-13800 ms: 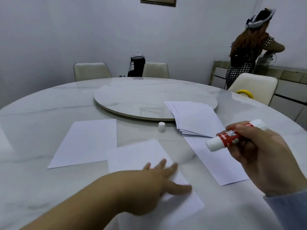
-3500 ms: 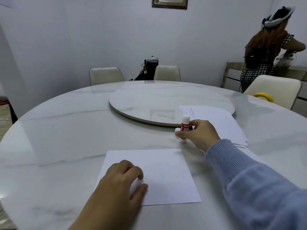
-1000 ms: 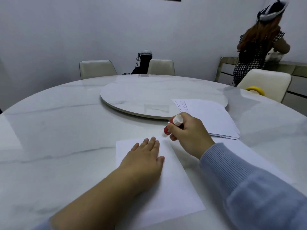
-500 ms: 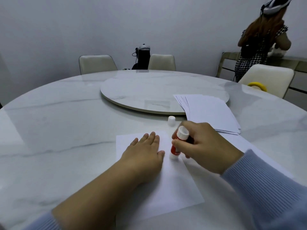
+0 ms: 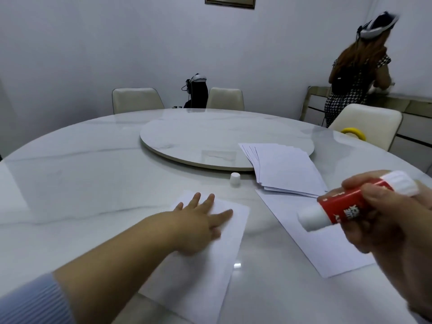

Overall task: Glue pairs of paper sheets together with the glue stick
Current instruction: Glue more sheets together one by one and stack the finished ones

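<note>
Two loose sheets low in frame: near sheet (image 5: 210, 265) lower centre, pinned flat under left hand (image 5: 198, 228), fingers spread; second sheet (image 5: 311, 239) lower right. One fanned paper stack (image 5: 287, 169) centre right, overlapping the turntable (image 5: 210, 139). One glue stick (image 5: 346, 204), uncapped, gripped in right hand (image 5: 385, 220), raised at right edge. One white cap (image 5: 235, 178) upright, centre.

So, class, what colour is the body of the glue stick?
Red with white lettering, on the glue stick held in the right hand, seen in the head view.
</note>
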The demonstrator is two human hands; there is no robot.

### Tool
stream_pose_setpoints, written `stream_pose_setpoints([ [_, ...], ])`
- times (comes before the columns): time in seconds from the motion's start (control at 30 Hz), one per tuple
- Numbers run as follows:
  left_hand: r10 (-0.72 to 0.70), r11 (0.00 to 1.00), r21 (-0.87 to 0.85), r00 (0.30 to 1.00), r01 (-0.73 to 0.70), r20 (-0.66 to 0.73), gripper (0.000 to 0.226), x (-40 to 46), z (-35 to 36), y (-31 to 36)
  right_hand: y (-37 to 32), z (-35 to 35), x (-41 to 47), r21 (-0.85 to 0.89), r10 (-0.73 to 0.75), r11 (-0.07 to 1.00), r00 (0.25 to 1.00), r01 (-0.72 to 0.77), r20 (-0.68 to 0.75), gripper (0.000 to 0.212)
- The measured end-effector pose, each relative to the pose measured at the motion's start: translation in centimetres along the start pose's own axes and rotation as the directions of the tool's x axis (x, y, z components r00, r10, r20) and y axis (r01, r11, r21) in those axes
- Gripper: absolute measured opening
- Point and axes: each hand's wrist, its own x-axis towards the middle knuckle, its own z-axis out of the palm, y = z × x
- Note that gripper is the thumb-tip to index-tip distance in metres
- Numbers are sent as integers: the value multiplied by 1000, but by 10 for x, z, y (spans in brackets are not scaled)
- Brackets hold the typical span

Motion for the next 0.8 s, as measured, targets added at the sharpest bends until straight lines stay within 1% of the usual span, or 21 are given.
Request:
stream_pose_setpoints([
  [0.07, 84, 996, 30, 990, -88, 110, 59, -11, -12, -4, -1, -7, 4, -25, -26, 999, 1000, 26, 7, 15],
  [0.13, 161, 987, -29, 971, -159, 175, 70, -24, -21, -6, -1, -3, 5, -41, -30, 999, 999, 30, -13, 14],
  [0.17, 193, 980, -70, 968, -184, 161, 73, -29, -23, -6, -1, 0, 5, -58, -30, 998, 999, 29, -17, 22],
  [0.2, 216, 972, -115, 970, -204, 109, 73, -33, -21, -4, 1, 4, 5, -94, -30, 995, 999, 27, -25, 30],
  [0.23, 217, 963, -166, 976, -211, 22, 69, -35, -18, -1, 5, 9, 6, -142, -41, 989, 999, 36, -33, 35],
  [0.27, 177, 957, -215, 980, -193, -88, 62, -34, -11, 4, 9, 15, 8, -182, -51, 982, 998, 44, -32, 29],
  [0.3, 103, 959, -242, 977, -148, -189, 55, -31, -3, 11, 14, 22, 11, -222, -65, 973, 998, 60, -18, 17],
  [0.33, 14, 970, -233, 968, -74, -251, 54, -27, 6, 17, 21, 29, 15, -267, -69, 961, 998, 67, -2, 6],
  [0.37, -66, 981, -195, 963, 14, -262, 58, -24, 13, 23, 29, 36, 19, -319, -67, 945, 998, 70, 21, 3],
  [0.4, -112, 987, -143, 964, 79, -242, 62, -20, 20, 28, 37, 42, 24, -364, -52, 929, 997, 68, 55, 5],
  [0.47, -119, 990, -92, 975, 103, -186, 65, -17, 29, 33, 54, 53, 35, -455, 2, 889, 993, 53, 119, 10],
  [0.57, -98, 992, -92, 975, 81, -201, 64, -17, 34, 30, 76, 61, 50, -587, 98, 809, 981, 21, 170, 8],
  [0.7, -100, 992, -95, 966, 80, -239, 65, -19, 36, 30, 95, 65, 59, -643, 169, 766, 966, -4, 196, 5],
  [0.8, -104, 992, -92, 965, 84, -241, 65, -18, 34, 30, 94, 65, 61, -673, 196, 739, 952, 15, 236, 5],
])
